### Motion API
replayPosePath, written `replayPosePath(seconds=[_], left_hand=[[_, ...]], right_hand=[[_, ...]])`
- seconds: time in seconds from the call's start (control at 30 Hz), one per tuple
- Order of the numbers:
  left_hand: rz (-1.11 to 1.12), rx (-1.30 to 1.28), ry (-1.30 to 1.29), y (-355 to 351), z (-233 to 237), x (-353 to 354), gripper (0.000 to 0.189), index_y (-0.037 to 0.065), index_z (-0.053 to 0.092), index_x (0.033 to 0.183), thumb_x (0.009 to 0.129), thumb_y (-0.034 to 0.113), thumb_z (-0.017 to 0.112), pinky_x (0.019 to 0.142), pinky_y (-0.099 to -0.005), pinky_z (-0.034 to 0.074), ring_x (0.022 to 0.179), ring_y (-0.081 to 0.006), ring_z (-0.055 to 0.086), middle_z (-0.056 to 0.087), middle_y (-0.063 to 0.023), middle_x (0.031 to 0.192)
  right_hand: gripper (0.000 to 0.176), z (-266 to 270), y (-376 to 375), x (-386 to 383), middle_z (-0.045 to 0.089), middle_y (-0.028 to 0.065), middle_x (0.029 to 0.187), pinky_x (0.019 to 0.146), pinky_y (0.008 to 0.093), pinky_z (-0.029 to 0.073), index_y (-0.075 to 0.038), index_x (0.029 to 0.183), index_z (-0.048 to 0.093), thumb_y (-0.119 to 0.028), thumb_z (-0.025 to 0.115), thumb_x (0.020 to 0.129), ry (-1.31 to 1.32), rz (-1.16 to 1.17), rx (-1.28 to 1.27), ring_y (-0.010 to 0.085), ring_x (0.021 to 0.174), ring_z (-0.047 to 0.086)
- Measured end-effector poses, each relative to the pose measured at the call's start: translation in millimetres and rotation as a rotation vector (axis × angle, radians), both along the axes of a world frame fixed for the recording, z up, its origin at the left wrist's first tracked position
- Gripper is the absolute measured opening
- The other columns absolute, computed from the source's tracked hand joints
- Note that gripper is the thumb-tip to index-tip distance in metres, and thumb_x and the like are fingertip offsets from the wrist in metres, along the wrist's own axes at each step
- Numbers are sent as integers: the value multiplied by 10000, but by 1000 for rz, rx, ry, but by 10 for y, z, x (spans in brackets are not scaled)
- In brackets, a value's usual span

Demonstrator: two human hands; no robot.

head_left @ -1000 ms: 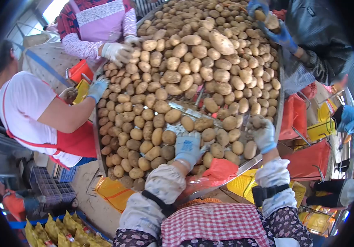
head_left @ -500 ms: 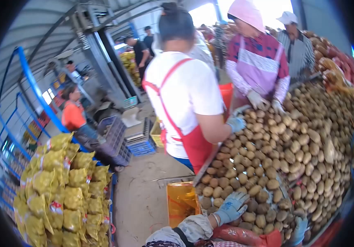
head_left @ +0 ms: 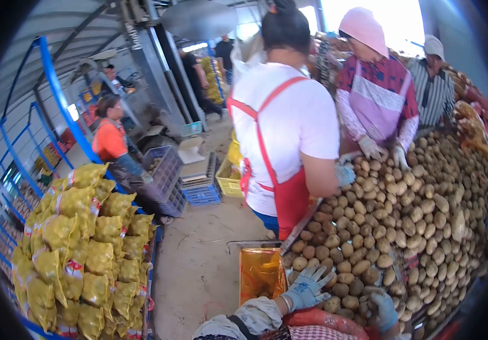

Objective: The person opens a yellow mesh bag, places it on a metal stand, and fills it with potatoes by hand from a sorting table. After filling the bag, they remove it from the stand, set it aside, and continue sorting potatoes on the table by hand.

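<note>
Two gloved hands low in view, both the wearer's own. Left hand (head_left: 306, 286) lies released, fingers spread flat on the potatoes (head_left: 402, 221) at the near corner of the table (head_left: 299, 225). Right hand (head_left: 383, 309) is curled over more potatoes just beside it; cannot tell whether it grips one. The potatoes are too many to count: tan, rounded, dusty and mixed in size, heaped across the whole table. Three co-workers stand along the table's far side: one in a red apron (head_left: 281, 124), one in a pink headscarf (head_left: 371, 96), one in a striped shirt (head_left: 434, 90). A fourth person in an orange shirt (head_left: 110, 141) bends by a blue crate (head_left: 164, 173). One orange sack (head_left: 261, 272) hangs at the table corner. Yellow mesh bags (head_left: 79, 243) are stacked at left, cut off at the frame edge.
</note>
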State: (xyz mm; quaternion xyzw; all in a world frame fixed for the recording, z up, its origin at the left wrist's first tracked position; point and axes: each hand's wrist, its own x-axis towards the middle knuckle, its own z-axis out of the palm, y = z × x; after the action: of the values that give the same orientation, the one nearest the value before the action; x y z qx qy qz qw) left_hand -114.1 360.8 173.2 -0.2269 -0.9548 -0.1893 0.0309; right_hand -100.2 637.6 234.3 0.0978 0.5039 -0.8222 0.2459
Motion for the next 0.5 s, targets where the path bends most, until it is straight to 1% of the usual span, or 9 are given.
replayPosePath(seconds=[0.07, 0.13, 0.17, 0.2, 0.27, 0.3, 0.37, 0.43, 0.5], left_hand=[[-187, -101, 27, 68, -213, -142, 727, 90, 305, 1450, 862, 449, 536, 1107, -524, 223, 1344, -444, 282, 306, -225, 1467], [-160, 38, 30, 98, -285, -311, 681, 80, 408, 1372, 827, 459, 554, 1097, -520, 241, 1329, -381, 331, 380, -189, 1421], [-164, -55, 61, 113, -300, -376, 659, 88, 442, 1342, 806, 447, 578, 1090, -514, 249, 1325, -364, 343, 398, -180, 1406], [-143, -49, -10, 119, -293, -452, 665, 69, 449, 1321, 787, 434, 603, 1085, -508, 248, 1321, -373, 339, 403, -182, 1399], [-17, -84, -123, 152, -159, -467, 716, 40, 423, 1345, 766, 409, 628, 1111, -505, 213, 1339, -386, 309, 377, -184, 1421], [20, -62, -71, 121, -217, -431, 737, 29, 410, 1357, 761, 399, 638, 1123, -505, 195, 1349, -392, 291, 357, -185, 1437], [65, -38, -18, 43, -388, -388, 759, 18, 396, 1368, 756, 389, 648, 1135, -506, 177, 1359, -398, 273, 336, -187, 1454], [10, -62, 74, -70, -477, -332, 786, 32, 376, 1393, 751, 384, 662, 1147, -513, 153, 1370, -402, 255, 298, -187, 1481], [-54, -144, 6, -209, -426, -206, 775, 36, 377, 1393, 759, 385, 655, 1147, -507, 160, 1373, -397, 252, 297, -190, 1481]], right_hand=[[339, 93, 56, -37, 590, 104, 1020, 765, 325, 501, 26, 1142, 563, -26, 611, 810, 57, 90, 554, 220, 914, 578], [394, -38, 115, 18, 582, 85, 1035, 783, 313, 510, 1, 1189, 545, -46, 638, 809, 1006, 103, 1181, 195, 954, 576], [417, -70, 122, 61, 570, 89, 1052, 842, 305, 501, 0, 1205, 536, -27, 643, 803, 729, 40, 817, 190, 999, 567], [375, 97, 94, -10, 559, 91, 1092, 857, 286, 494, -4, 1186, 556, -14, 618, 816, 678, 148, 788, 183, 1012, 562], [320, -144, 153, 107, 583, 70, 981, 751, 258, 493, -9, 1156, 580, -27, 585, 837, 130, -158, 252, 134, 883, 562], [320, -309, 204, 156, 583, 70, 981, 751, 258, 493, -9, 1156, 580, -27, 585, 837, 109, -190, 268, 134, 883, 562], [275, -528, 256, 173, 538, -4, 712, 546, 244, 428, -30, 1083, 595, -204, 532, 879, 32, -140, 319, 63, 588, 453], [265, -473, 223, 249, 506, -25, 666, 530, 236, 416, -29, 1072, 603, -183, 525, 871, -48, -173, 362, 60, 549, 420], [257, -474, 171, 290, 474, -45, 620, 514, 229, 404, -28, 1062, 611, -163, 517, 864, -121, -197, 399, 58, 509, 387]])
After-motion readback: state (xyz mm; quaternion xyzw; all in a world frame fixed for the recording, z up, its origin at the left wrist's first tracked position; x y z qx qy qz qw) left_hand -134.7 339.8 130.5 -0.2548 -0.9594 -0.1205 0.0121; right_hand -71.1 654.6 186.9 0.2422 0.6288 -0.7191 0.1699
